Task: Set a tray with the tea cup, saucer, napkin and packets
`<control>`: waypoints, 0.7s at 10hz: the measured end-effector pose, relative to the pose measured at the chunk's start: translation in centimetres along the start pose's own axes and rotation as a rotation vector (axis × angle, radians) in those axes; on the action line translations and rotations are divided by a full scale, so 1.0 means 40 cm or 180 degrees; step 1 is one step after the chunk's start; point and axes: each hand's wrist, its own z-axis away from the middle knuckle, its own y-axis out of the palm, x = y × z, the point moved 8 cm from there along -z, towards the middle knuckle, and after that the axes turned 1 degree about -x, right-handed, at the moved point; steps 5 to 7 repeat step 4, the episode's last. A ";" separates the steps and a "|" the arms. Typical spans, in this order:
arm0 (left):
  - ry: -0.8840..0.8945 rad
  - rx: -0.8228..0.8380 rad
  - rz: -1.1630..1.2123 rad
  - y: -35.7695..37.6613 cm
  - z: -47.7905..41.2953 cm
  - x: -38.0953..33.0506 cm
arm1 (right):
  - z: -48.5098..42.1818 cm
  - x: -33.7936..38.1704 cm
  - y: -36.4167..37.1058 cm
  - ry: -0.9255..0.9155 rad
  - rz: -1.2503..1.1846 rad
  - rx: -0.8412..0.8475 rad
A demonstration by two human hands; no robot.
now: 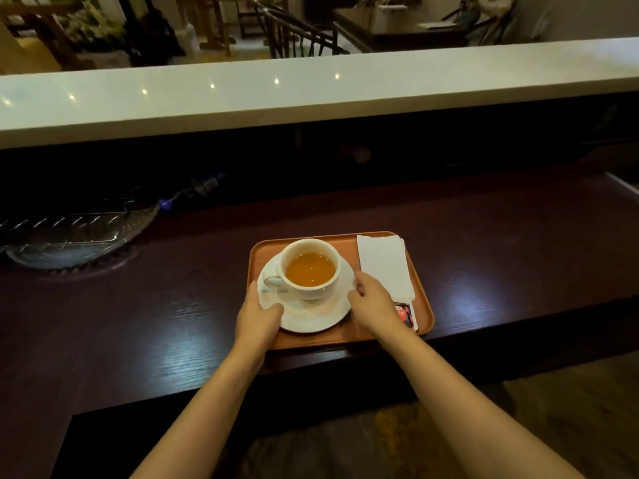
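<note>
An orange tray [423,305] lies on the dark wooden counter. On its left half stands a white saucer [311,319] with a white tea cup [309,250] full of amber tea, handle to the left. My left hand [257,314] grips the saucer's left rim, thumb on top. My right hand [373,302] holds the saucer's right rim. A folded white napkin [383,264] rests along the tray's right side. Red packets [404,314] peek out below the napkin, partly hidden by my right wrist.
A clear glass bowl [72,242] sits at the far left of the counter [173,323]. A raised white ledge [311,95] runs across behind the counter. The counter's front edge lies just below the tray.
</note>
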 end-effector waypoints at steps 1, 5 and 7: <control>0.0002 -0.0010 0.0012 -0.001 -0.010 -0.006 | -0.003 -0.002 0.011 -0.0002 0.0111 0.0015; 0.0330 -0.0468 -0.0284 -0.059 0.010 -0.045 | -0.009 0.017 -0.032 -0.0280 0.0230 -0.0154; 0.0330 -0.0468 -0.0284 -0.059 0.010 -0.045 | -0.009 0.017 -0.032 -0.0280 0.0230 -0.0154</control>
